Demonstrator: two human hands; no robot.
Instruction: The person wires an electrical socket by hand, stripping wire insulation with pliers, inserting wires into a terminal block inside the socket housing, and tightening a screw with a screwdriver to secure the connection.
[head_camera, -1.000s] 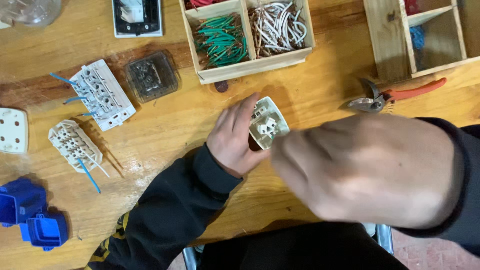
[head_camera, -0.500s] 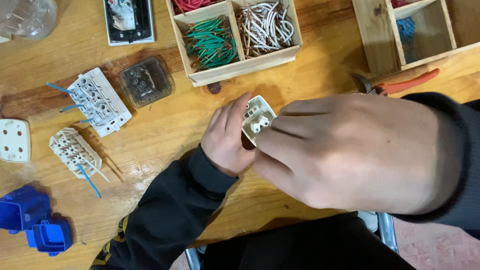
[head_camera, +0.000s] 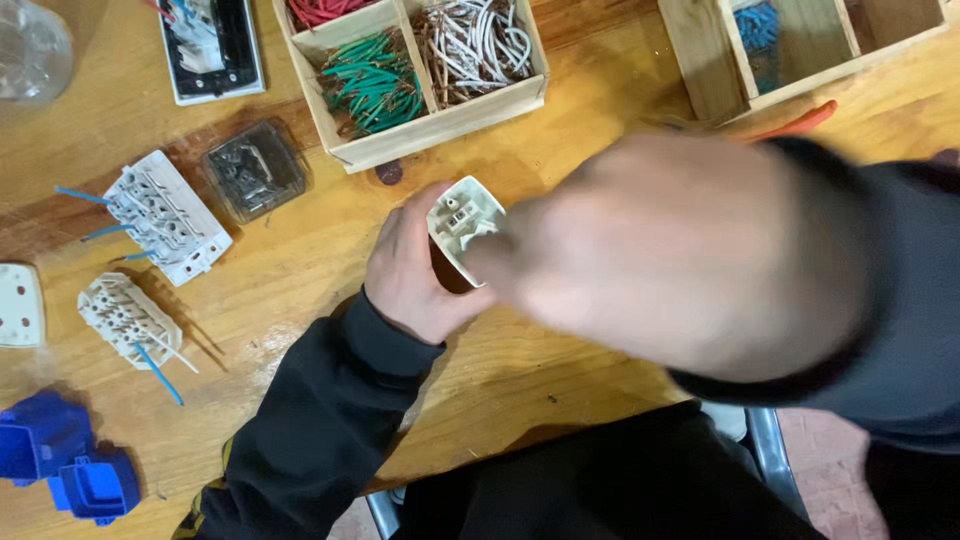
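My left hand (head_camera: 410, 275) grips a small white plastic socket part (head_camera: 462, 222) and holds it just above the wooden table (head_camera: 300, 260), its inner side with terminals facing up. My right hand (head_camera: 680, 250) is large and blurred, close to the camera, with its fingertips at the right edge of the part. Whether those fingers pinch the part or something small I cannot tell.
A wooden tray (head_camera: 440, 120) holds red, green and white wire pieces. A second wooden box (head_camera: 790, 50) has blue pieces. Two white socket modules with blue wires (head_camera: 165, 215) (head_camera: 125, 318), a clear screw box (head_camera: 255, 170), blue boxes (head_camera: 60, 460) and orange-handled pliers (head_camera: 800, 122) lie around.
My right hand has moved up towards the camera and left, and now covers more of the view. My left hand has kept hold of the white part, now turned a little.
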